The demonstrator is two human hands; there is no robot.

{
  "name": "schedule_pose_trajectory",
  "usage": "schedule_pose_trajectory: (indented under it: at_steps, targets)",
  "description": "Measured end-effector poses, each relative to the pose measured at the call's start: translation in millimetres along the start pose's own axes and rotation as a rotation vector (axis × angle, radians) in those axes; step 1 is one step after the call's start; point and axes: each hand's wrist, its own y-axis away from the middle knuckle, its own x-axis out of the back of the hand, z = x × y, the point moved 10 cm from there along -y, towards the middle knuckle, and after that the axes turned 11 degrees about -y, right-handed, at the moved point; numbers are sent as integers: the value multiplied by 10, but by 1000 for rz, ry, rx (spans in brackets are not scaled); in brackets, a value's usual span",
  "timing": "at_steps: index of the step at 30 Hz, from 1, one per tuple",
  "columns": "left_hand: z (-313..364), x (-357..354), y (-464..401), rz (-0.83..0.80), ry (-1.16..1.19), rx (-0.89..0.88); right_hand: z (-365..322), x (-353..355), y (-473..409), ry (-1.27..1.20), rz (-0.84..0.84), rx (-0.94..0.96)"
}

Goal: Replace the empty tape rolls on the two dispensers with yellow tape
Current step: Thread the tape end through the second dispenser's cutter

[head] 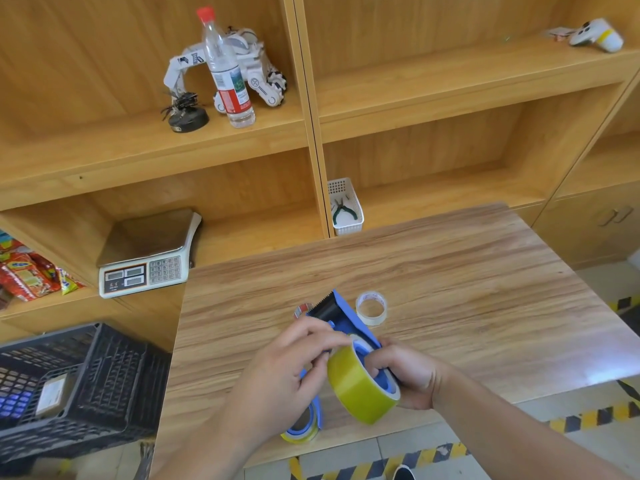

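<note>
A blue tape dispenser (pixel 341 315) with a black toothed blade end is held over the wooden table (pixel 450 271). A roll of yellow tape (pixel 356 389) sits on its blue hub. My right hand (pixel 408 374) grips the dispenser at the hub, thumb inside the roll. My left hand (pixel 291 375) pinches the yellow roll's rim and the dispenser's side. Under my left hand lies a second blue dispenser (pixel 306 424) with yellow tape on it, partly hidden. An empty whitish tape core (pixel 371 308) lies on the table beyond, and a small reddish roll (pixel 300 310) peeks out beside the blade.
A black plastic crate (pixel 79 386) stands left of the table. The shelves behind hold a weighing scale (pixel 149 254), a white basket with pliers (pixel 346 209), a water bottle (pixel 227 71) and a toy robot (pixel 256 74). Yellow-black hazard tape (pixel 585 419) marks the floor.
</note>
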Motion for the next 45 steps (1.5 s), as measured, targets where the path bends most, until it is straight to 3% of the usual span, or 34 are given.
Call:
schedule_pose_trajectory:
  at_steps: [10, 16, 20, 29, 36, 45]
  targets:
    - [-38, 11, -31, -9, 37, 99, 22, 17, 20, -26, -14, -26]
    - [-126, -44, -123, -154, 66, 239, 72, 77, 29, -10, -3, -35]
    - [-63, -21, -205, -214, -38, 167, 98, 92, 34, -19, -2, -49]
    - [172, 36, -630, -362, -295, -209, 150, -154, 110, -81, -64, -162]
    - [312, 1, -903, -485, -279, -264, 226, -75, 13, -77, -16, -206]
    - [345, 20, -1104, -524, -276, -277, 152, -165, -20, -129, -59, -104]
